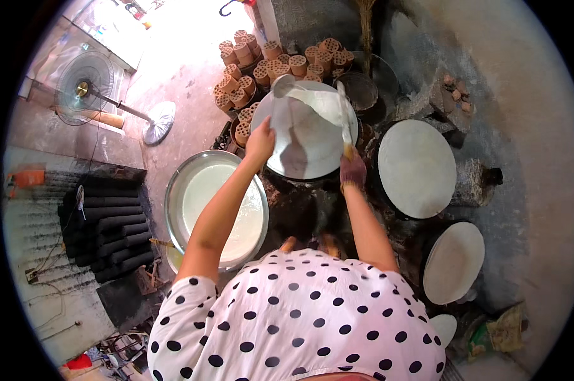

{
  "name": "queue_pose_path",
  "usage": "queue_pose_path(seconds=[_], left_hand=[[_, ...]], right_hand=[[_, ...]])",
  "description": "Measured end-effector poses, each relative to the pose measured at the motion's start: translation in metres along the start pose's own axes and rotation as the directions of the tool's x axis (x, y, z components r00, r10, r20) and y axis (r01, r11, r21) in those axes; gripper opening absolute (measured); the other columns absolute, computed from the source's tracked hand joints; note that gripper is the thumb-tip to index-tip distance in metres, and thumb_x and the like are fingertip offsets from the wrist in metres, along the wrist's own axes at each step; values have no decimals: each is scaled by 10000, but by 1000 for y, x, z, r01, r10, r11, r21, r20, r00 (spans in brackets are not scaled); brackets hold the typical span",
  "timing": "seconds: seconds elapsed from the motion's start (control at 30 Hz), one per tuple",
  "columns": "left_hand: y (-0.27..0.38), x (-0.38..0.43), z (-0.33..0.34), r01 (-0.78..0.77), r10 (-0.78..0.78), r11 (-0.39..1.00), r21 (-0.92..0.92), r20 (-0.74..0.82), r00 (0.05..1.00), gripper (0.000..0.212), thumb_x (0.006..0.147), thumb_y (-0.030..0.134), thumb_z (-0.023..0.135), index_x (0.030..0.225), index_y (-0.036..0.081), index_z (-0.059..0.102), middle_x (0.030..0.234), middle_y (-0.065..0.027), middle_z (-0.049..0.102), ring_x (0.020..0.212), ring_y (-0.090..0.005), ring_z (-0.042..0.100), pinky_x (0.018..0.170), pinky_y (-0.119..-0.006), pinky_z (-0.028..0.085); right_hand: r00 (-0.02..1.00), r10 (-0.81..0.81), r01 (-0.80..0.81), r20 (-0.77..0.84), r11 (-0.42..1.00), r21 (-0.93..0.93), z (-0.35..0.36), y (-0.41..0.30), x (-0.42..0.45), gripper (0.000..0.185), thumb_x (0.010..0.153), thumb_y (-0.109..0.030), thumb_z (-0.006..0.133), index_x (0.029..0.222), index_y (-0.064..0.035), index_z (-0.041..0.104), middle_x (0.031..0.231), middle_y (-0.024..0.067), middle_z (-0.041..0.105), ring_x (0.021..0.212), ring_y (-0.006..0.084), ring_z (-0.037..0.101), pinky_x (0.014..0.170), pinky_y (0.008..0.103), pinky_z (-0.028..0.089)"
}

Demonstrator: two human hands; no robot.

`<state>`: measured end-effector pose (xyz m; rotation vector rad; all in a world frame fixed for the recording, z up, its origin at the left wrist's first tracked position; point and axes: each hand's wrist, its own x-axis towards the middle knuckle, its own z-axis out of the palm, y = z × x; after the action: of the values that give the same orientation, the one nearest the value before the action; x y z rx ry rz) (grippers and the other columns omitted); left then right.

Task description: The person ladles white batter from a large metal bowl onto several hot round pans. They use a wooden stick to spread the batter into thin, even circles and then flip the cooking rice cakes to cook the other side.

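Over a large round metal pan (pixel 287 143) ahead of me, my left hand (pixel 261 142) is closed around the handle of a metal ladle (pixel 283 86), whose bowl is at the pan's far edge. My right hand (pixel 353 167), in a dark purple glove, grips a whitish stick-like tool (pixel 342 112). White batter-like material (pixel 322 104) stretches between the ladle and this tool. Beside my left forearm stands a wide metal basin (pixel 171 209) holding white liquid (pixel 211 190).
Perforated clay-coloured briquettes (pixel 297 65) are heaped beyond the pan. White-topped round pans (pixel 417 169) line the right side. Black cylinders (pixel 120 224) are stacked at left, below a standing fan (pixel 82 89). A dark round pan (pixel 358 90) sits beyond my right hand.
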<state>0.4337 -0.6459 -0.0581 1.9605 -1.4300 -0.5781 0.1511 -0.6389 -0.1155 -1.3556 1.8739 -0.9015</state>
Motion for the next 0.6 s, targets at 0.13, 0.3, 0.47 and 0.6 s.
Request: queue_pose_path(seconds=[0.13, 0.3, 0.47, 0.6], left_hand=[[29, -81, -70, 113, -144, 921, -372, -57, 988, 476, 963, 162, 453, 1428, 112, 369, 611, -17, 496, 445, -111, 443, 418, -279, 379], [33, -162, -145, 250, -267, 702, -666, 80, 960, 501, 977, 140, 415, 1462, 108, 296, 584, 26, 379, 407, -57, 353, 342, -210, 308], [-25, -239, -158, 354, -415, 543, -761, 123, 902, 439, 993, 198, 398, 1417, 95, 348, 595, 26, 380, 365, -66, 339, 328, -195, 300], [-100, -294, -130, 442, -605, 313, -841, 182, 775, 349, 996, 221, 402, 1329, 119, 425, 602, 30, 384, 376, -70, 349, 340, -211, 306]], right_hand=[[973, 112, -103, -201, 993, 55, 36, 13, -45, 405, 837, -211, 594, 1208, -49, 582, 1107, 177, 653, 1014, 290, 639, 879, 363, 483], [995, 94, -78, -45, 959, 271, 77, -21, 6, 295, 831, -165, 608, 1088, -21, 592, 962, 127, 679, 811, 248, 640, 749, 377, 501], [924, 271, -187, -271, 937, 296, 77, -15, -35, 431, 821, -174, 632, 1236, -79, 571, 1091, 144, 665, 986, 266, 644, 871, 362, 490], [958, 262, -253, -116, 963, 91, 90, -56, -17, 445, 856, -236, 578, 1275, -91, 543, 1227, 174, 595, 1119, 322, 580, 967, 383, 447]])
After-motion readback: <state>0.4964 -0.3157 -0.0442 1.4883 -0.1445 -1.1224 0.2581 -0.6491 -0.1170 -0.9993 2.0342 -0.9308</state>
